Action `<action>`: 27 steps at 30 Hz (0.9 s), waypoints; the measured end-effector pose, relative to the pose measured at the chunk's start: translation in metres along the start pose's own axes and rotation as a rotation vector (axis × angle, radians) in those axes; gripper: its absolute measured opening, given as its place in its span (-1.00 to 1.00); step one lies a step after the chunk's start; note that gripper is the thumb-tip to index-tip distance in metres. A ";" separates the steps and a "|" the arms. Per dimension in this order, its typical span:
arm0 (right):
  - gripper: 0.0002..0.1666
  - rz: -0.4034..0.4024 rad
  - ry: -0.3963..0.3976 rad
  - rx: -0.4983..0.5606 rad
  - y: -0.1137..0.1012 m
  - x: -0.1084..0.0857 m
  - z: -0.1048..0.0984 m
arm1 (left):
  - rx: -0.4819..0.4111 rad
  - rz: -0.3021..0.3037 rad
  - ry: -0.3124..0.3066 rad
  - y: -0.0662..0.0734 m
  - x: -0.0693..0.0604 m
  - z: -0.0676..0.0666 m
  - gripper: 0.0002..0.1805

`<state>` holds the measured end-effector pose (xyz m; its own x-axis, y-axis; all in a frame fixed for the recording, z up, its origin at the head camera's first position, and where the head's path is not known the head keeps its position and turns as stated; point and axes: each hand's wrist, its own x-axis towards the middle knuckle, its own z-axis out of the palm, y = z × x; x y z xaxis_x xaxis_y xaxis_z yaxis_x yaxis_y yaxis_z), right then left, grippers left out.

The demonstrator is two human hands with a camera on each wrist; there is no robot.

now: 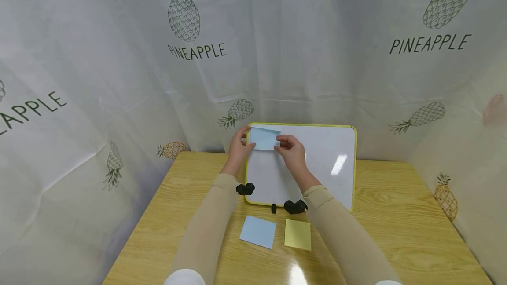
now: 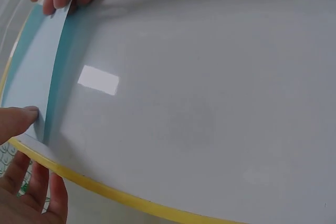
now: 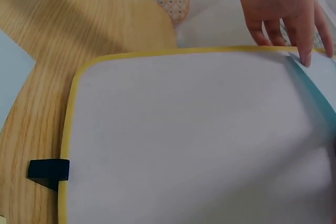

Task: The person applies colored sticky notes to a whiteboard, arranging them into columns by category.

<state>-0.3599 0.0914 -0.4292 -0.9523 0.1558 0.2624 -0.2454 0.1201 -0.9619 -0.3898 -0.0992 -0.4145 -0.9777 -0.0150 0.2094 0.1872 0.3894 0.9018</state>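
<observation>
A light blue sticky note (image 1: 264,139) lies against the upper left corner of a yellow-framed whiteboard (image 1: 293,166), its lower edge lifted off the surface in the left wrist view. With its thumb on the note's left end and its fingers behind the board's frame, my left hand (image 1: 238,147) holds note and edge together. My right hand (image 1: 292,149) pinches the note's right end between thumb and fingers. In the right wrist view, the left hand (image 3: 281,9) reaches over the yellow edge onto the note (image 3: 321,80).
On the wooden table (image 1: 178,223) in front of the board lie a blue paper square (image 1: 258,232) and a yellow one (image 1: 298,235). A small black clip-like piece (image 1: 273,208) sits at the board's lower edge. Behind hangs a pineapple-print curtain (image 1: 293,78).
</observation>
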 end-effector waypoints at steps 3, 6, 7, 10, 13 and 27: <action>-0.71 -0.038 -0.002 -0.021 -0.003 0.000 -0.003 | 0.009 -0.001 0.007 0.002 -0.001 0.001 -0.34; -0.73 -0.054 -0.007 -0.050 -0.004 0.000 -0.005 | 0.062 0.009 0.024 0.004 -0.002 0.001 -0.34; -0.73 -0.058 -0.010 -0.061 -0.003 0.000 -0.006 | 0.089 0.015 0.032 0.005 -0.002 0.001 -0.35; -0.73 -0.089 -0.033 -0.128 -0.002 -0.001 -0.007 | 0.164 0.028 0.050 0.007 -0.003 0.000 -0.36; -0.73 -0.117 -0.055 -0.191 0.000 -0.003 -0.007 | 0.192 0.032 0.045 0.009 -0.004 0.000 -0.35; -0.73 -0.134 -0.101 -0.243 0.004 -0.019 -0.019 | 0.390 0.113 -0.041 0.009 -0.003 -0.005 -0.25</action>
<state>-0.3388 0.1079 -0.4366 -0.9304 0.0259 0.3657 -0.3316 0.3662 -0.8694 -0.3843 -0.1007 -0.4053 -0.9576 0.0814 0.2764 0.2510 0.7065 0.6617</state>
